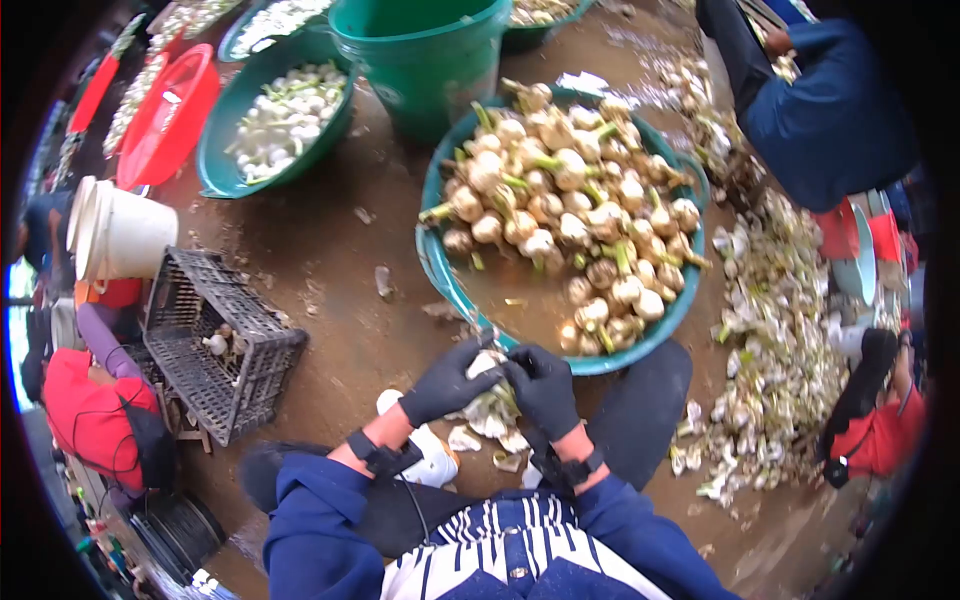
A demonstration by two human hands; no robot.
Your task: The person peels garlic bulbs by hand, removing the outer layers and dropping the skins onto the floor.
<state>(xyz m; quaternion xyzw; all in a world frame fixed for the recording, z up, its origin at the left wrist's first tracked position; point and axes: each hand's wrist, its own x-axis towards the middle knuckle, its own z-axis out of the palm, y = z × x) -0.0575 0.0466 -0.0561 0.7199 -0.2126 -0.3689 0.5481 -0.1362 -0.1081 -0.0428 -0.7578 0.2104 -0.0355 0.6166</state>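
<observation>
My left hand [452,382], in a black glove, is closed around a pale garlic bulb [484,364] at the near rim of a green tub [432,268]. My right hand [542,388], also gloved in black, is closed beside it with bent fingers at the bulb; whether something small is pinched there is hidden. Loose white garlic skins [492,412] show just below both hands. In the tub, unpeeled garlic bulbs [570,170] with short green stems are heaped toward the far and right sides.
A black crate [225,345] lies tipped at left, near white buckets [130,235]. Beyond are a green basin of white bulbs [222,150] and a tall green bucket [420,70]. Garlic peelings [775,370] pile at right. A person in dark blue [825,110] sits close by.
</observation>
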